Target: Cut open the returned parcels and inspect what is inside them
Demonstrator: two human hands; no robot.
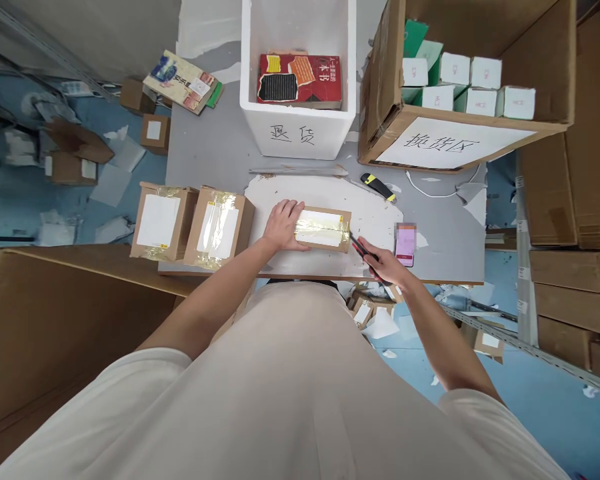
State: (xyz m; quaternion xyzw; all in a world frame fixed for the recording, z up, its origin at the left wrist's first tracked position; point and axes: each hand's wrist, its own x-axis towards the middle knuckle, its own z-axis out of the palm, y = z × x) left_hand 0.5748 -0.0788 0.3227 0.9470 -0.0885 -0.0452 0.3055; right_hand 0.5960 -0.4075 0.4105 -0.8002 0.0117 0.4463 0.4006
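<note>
A small taped cardboard box [323, 229] with a white label lies in front of me on the white worn patch of the table. My left hand [284, 225] is closed on its left end. My right hand [383, 263] grips a black and red box cutter [363, 249], whose tip is at the box's right end; whether the blade is in the tape I cannot tell. Just right of that hand lies a phone [405, 245] with a lit screen. Beyond the box rests a second cutter, a yellow and black utility knife [378, 187].
Two taped cartons [161, 220] stand at the table's left. At the back are a white foam bin [297, 130] holding a red book [325, 73], and a large carton [450, 143] of white-ended boxes. Other books [183, 80] lie back left. A white cable [433, 193] curls at right.
</note>
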